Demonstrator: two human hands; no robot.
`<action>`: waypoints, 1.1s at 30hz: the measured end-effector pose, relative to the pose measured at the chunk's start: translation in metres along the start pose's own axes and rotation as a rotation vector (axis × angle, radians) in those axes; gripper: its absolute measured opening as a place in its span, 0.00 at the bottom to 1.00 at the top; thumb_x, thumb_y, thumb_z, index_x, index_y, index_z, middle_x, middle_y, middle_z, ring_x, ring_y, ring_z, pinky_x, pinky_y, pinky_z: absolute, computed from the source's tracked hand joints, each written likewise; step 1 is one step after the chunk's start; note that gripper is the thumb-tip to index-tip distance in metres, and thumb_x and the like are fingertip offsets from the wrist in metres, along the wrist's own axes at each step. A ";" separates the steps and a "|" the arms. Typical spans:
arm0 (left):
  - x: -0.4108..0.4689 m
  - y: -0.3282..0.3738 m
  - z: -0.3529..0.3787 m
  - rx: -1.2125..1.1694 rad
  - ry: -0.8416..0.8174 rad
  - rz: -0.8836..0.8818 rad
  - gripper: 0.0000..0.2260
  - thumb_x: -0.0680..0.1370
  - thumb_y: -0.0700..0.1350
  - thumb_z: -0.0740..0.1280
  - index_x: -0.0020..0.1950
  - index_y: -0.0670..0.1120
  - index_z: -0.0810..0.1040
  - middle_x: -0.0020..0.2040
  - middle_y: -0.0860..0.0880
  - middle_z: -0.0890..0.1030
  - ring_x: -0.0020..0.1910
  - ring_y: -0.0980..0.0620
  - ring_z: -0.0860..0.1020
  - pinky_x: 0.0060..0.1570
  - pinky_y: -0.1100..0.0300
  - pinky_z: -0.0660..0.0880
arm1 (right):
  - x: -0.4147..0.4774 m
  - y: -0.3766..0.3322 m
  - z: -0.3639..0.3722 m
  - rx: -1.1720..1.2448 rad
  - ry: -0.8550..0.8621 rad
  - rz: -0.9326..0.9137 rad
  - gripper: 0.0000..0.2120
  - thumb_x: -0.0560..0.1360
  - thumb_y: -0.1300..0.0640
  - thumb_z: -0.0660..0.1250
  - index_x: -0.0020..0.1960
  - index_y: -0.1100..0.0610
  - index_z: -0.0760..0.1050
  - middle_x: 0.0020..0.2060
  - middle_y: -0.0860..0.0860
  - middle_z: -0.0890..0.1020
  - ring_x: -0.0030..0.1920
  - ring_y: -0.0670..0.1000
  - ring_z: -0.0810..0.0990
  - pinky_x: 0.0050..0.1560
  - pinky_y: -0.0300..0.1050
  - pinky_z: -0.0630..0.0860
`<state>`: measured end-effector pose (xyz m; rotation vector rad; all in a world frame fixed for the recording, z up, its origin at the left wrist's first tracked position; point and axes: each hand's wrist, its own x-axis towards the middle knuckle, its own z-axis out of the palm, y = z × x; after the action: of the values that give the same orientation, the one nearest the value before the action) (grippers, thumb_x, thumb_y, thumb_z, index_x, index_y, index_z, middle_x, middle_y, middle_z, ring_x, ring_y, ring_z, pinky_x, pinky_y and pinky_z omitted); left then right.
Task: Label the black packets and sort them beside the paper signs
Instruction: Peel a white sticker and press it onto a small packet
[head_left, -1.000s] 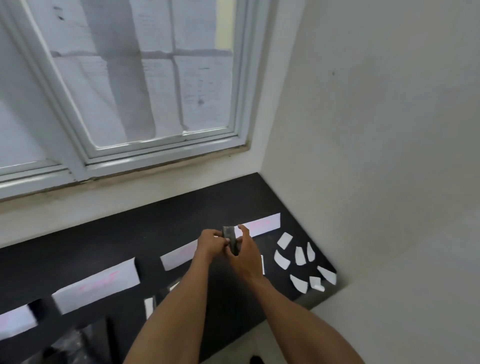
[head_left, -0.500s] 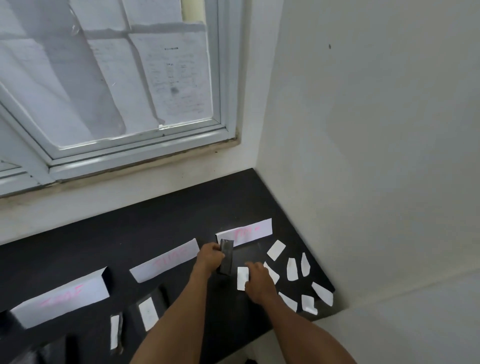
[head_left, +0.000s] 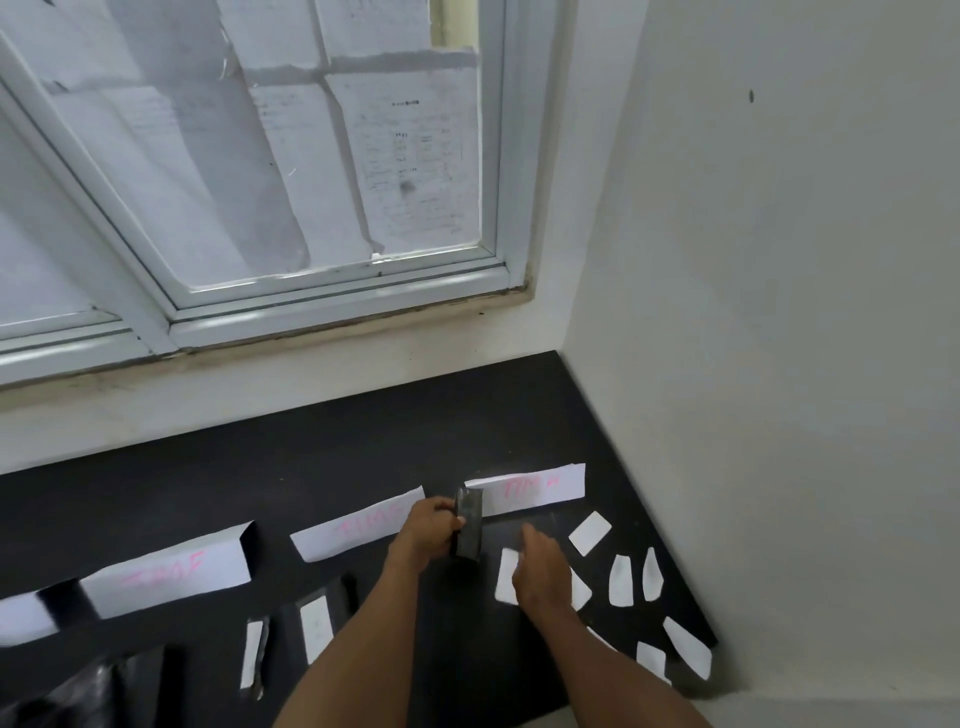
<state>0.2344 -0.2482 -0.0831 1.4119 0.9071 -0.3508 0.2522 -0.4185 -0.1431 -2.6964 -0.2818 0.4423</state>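
My left hand (head_left: 426, 530) grips a small black packet (head_left: 468, 525), held upright above the black counter (head_left: 363, 447) between two paper signs. My right hand (head_left: 540, 571) rests on a white label (head_left: 506, 574) lying on the counter, fingers pointing away from me. Three long paper signs with pink writing lie in a row: one on the right (head_left: 530, 488), one in the middle (head_left: 353, 525), one on the left (head_left: 171, 571). Two labelled black packets (head_left: 317, 623) lie below the signs on the left.
Several loose white labels (head_left: 621, 579) are scattered at the counter's right end, near its front edge. A wall closes the right side and a window (head_left: 291, 156) stands behind. A crumpled black bag (head_left: 93, 691) sits at the lower left.
My right hand let go of the packet and came down onto a white label. The left hand keeps the packet. The view has swung to the right.
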 end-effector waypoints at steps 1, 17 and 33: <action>-0.001 0.001 -0.002 -0.062 0.000 0.001 0.10 0.78 0.30 0.61 0.57 0.39 0.76 0.51 0.39 0.79 0.48 0.45 0.79 0.44 0.52 0.79 | -0.002 -0.005 -0.004 0.064 0.046 -0.031 0.17 0.76 0.65 0.58 0.64 0.55 0.70 0.57 0.52 0.78 0.60 0.53 0.75 0.57 0.44 0.72; -0.088 0.049 -0.092 -0.259 -0.019 0.124 0.14 0.78 0.32 0.57 0.61 0.42 0.76 0.53 0.39 0.80 0.51 0.41 0.79 0.53 0.45 0.78 | -0.035 -0.169 -0.112 0.626 0.241 -0.368 0.14 0.74 0.65 0.63 0.54 0.50 0.68 0.35 0.46 0.77 0.35 0.42 0.78 0.36 0.31 0.74; -0.129 0.030 -0.168 -0.234 -0.189 0.169 0.19 0.76 0.56 0.67 0.58 0.43 0.80 0.55 0.40 0.83 0.55 0.40 0.80 0.55 0.46 0.78 | -0.084 -0.232 -0.092 0.480 0.284 -0.322 0.13 0.75 0.63 0.65 0.58 0.54 0.67 0.38 0.46 0.77 0.40 0.46 0.79 0.42 0.40 0.77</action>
<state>0.1182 -0.1230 0.0457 1.2071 0.6479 -0.2372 0.1748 -0.2626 0.0547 -2.1562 -0.4528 0.0198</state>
